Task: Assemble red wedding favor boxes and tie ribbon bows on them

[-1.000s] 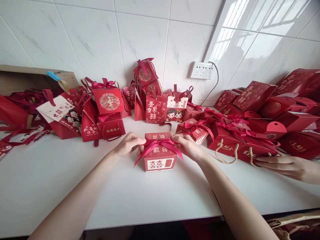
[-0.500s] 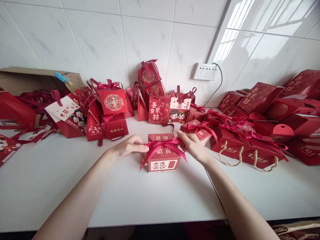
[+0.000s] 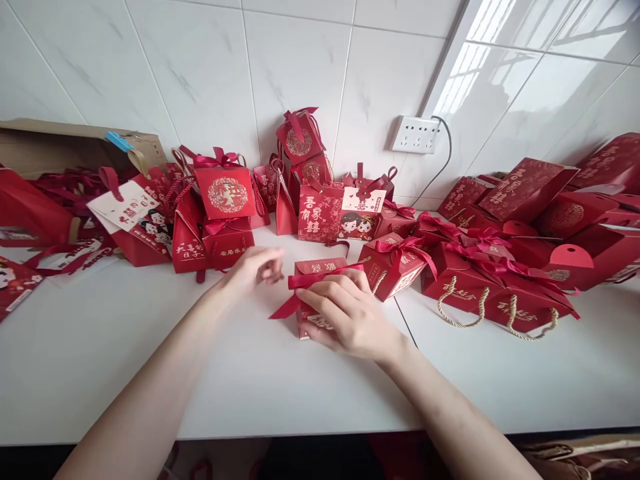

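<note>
In front of me on the white table stands a small red gift box (image 3: pixel 323 265) with pale Chinese lettering. A dark pink ribbon bow (image 3: pixel 286 308) is tied over its top, one tail hanging out to the left. My right hand (image 3: pixel 345 313) lies across the front of the box, fingers closed on the bow and covering much of the front panel. My left hand (image 3: pixel 260 267) is just left of the box, apart from it, with loosely bent fingers and nothing visible in them.
Close by on the right is another ribboned box (image 3: pixel 395 267). Rope-handled red boxes (image 3: pixel 500 287) crowd the right side. More red boxes (image 3: pixel 227 193) stand along the tiled wall. A cardboard carton (image 3: pixel 85 143) is at far left, a power socket (image 3: pixel 415 135) on the wall.
My left hand has let go of the bow and moved up and left. My right hand has come from the bow's right side across the box front, covering it.
</note>
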`<state>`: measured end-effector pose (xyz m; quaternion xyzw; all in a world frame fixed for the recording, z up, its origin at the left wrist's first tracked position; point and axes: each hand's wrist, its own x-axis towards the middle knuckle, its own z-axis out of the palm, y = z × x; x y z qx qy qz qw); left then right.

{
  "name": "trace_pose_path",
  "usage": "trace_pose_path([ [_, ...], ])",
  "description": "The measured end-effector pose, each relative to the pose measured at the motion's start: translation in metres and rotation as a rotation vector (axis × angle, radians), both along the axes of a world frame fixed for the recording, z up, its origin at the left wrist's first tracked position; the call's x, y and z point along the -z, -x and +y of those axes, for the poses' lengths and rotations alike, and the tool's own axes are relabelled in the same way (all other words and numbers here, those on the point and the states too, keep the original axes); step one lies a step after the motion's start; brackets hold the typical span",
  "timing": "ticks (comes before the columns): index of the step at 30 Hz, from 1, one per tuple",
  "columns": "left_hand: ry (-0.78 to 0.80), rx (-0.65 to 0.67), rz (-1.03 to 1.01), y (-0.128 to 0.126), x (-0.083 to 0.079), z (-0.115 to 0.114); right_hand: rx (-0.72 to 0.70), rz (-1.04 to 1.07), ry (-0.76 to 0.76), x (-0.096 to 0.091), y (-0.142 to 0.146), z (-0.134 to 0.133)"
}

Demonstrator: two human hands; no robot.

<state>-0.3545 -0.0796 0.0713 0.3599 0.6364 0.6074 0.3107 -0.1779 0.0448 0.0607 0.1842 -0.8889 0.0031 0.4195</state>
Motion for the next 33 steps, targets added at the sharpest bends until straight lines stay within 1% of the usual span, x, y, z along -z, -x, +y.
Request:
trace_pose_path([
  [1, -0.077, -0.132, 0.083, -0.005, 0.001, 0.003, 0.007, -0.001, -0.007, 0.001, 0.000, 0.000],
  [2, -0.127, -0.220, 0.160, -0.011, 0.001, 0.007, 0.009, -0.002, -0.011, 0.002, 0.001, 0.001],
  [3, -0.149, -0.257, 0.226, -0.019, 0.000, 0.010, 0.011, -0.006, -0.014, 0.003, 0.002, 0.001],
  [4, -0.154, -0.252, 0.277, -0.027, 0.000, 0.012, 0.016, -0.011, -0.013, 0.004, 0.002, 0.000],
  [5, -0.151, -0.218, 0.315, -0.035, -0.001, 0.014, 0.025, -0.016, -0.009, 0.005, 0.003, 0.000],
  [8, -0.131, -0.084, 0.376, -0.051, 0.000, 0.017, 0.046, -0.016, 0.008, 0.003, 0.004, -0.002],
  [12, -0.144, -0.021, 0.361, -0.050, 0.008, 0.019, 0.050, -0.055, 0.030, -0.001, 0.003, -0.003],
  [16, -0.115, -0.028, 0.360, -0.044, 0.009, 0.020, 0.042, -0.088, 0.061, 0.000, 0.001, -0.003],
  [21, -0.074, -0.051, 0.383, -0.047, 0.005, 0.020, -0.029, -0.022, 0.044, 0.004, 0.001, 0.000],
  [26, -0.039, -0.069, 0.443, -0.049, 0.005, 0.019, -0.057, 0.011, 0.006, 0.004, 0.001, 0.000],
  [30, -0.036, -0.083, 0.440, -0.051, 0.002, 0.018, -0.108, 0.096, 0.029, 0.003, 0.000, -0.001],
  [33, -0.045, -0.085, 0.425, -0.052, 0.000, 0.018, -0.131, 0.099, 0.041, 0.002, -0.001, 0.000],
])
